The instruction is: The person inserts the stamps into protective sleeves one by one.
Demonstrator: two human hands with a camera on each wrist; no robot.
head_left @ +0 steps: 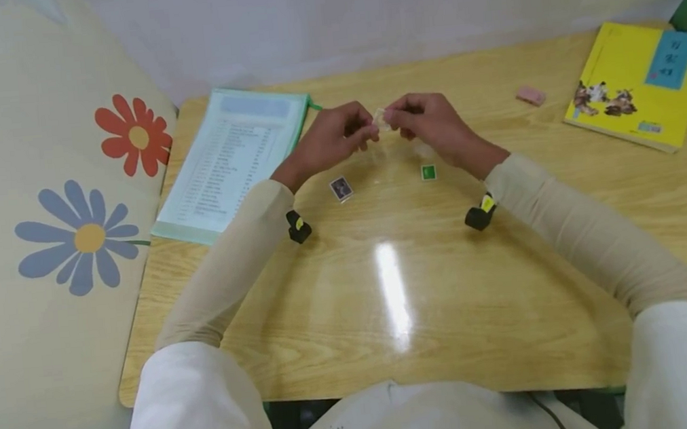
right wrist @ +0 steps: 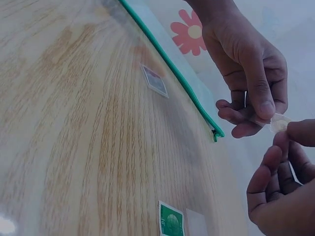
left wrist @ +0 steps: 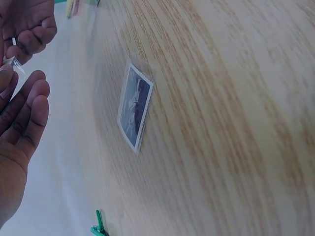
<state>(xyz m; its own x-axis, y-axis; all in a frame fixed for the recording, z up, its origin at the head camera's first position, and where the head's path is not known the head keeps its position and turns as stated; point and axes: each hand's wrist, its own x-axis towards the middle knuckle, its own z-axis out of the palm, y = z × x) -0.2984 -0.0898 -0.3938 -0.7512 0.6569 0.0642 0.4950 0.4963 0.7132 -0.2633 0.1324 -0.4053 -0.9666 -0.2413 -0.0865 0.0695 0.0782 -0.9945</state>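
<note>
Both hands meet in the air over the far part of the table. My left hand (head_left: 342,133) pinches one edge of a small pale stamp (right wrist: 279,124) with a clear, shiny film about it. The other edge is pinched between thumb and forefinger of my right hand (head_left: 430,125). Below the left hand, a dark picture stamp (head_left: 341,188) with a perforated white border lies on the wood. A green stamp (head_left: 428,172) lies below the right hand, with a pale translucent piece (right wrist: 197,222) beside it in the right wrist view.
On the left lies a printed sheet in a clear zip folder (head_left: 234,156) with a green edge. A pink eraser-like block (head_left: 531,95) and a yellow book (head_left: 639,90) are at the right. Behind the table (head_left: 339,310) hangs a pale wall covering (head_left: 363,22).
</note>
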